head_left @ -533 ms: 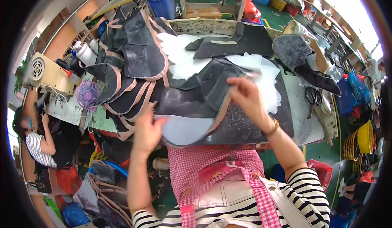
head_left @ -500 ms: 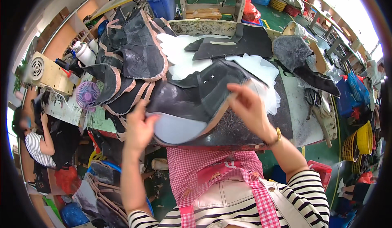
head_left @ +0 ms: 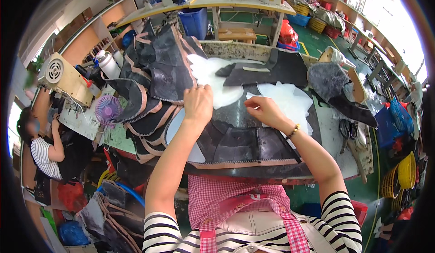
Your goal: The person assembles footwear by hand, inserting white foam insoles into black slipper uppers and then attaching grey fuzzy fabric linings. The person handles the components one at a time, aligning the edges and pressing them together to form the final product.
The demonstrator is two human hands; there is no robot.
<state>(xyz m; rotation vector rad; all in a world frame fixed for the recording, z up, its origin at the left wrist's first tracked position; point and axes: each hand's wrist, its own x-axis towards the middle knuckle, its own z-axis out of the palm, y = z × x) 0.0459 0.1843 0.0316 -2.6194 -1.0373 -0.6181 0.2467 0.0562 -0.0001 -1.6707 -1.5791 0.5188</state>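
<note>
A dark boot upper piece (head_left: 233, 139) with a pinkish stitched edge lies flat along the bench's front, below both hands. At its left end, a pale stiffener piece (head_left: 174, 128) is partly hidden under my left forearm. My left hand (head_left: 198, 102) reaches to the edge of a stack of white stiffener pieces (head_left: 226, 94), fingers bent down and closed; whatever they hold is hidden. My right hand (head_left: 267, 110) hovers at the left edge of a second white stack (head_left: 290, 101), its fingers loosely bent and apart, with nothing visible in them.
Several dark boot uppers (head_left: 170, 78) are piled at the left, beside a purple fan (head_left: 108, 109). Dark flat pieces (head_left: 272, 71) lie at the back. A furry grey piece (head_left: 328, 80) and black scissors (head_left: 347, 130) are at the right. Another person (head_left: 47, 148) sits far left.
The dark upper, lifted and tilted between both hands before, now lies flat on the bench. My left hand has moved up and right to the white pieces; the right hand no longer touches the upper.
</note>
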